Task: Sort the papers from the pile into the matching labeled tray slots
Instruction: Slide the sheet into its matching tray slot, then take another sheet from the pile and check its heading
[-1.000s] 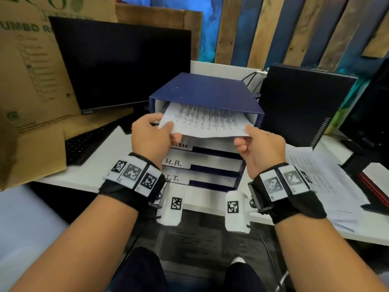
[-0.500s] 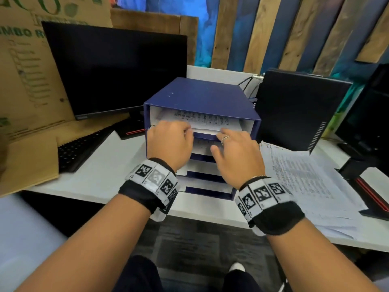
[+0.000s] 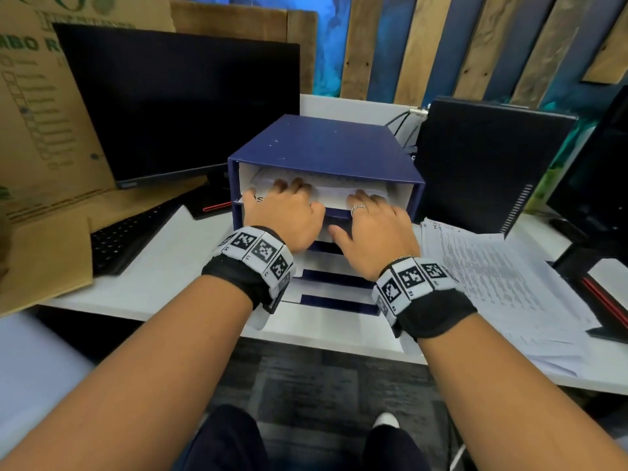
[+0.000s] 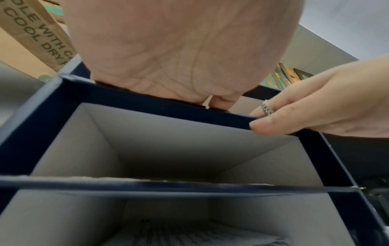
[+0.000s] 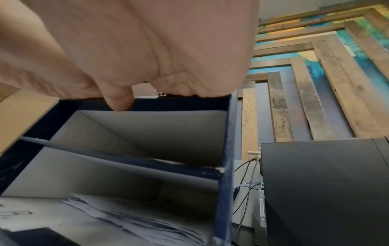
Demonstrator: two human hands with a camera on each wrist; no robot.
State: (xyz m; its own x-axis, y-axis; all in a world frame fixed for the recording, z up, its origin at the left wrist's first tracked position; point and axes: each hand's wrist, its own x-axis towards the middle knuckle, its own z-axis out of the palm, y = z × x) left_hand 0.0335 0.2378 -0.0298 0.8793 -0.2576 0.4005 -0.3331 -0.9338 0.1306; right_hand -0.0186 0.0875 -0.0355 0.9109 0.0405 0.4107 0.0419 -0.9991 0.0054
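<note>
White desk (image 3: pixel 163 266) against plank wall. Navy card tray unit (image 3: pixel 326 147), white-lined slots, stands mid-desk at front edge. Left hand (image 3: pixel 289 215) and right hand (image 3: pixel 373 226), fingers extended flat, press printed sheets (image 3: pixel 334 193) into top slot. Loose paper pile (image 3: pixel 503 287) at desk's right front edge.

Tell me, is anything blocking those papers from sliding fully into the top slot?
Nothing visible does. The papers sit mostly inside the blue tray's top slot, with the left hand and right hand pushing them in.
</note>
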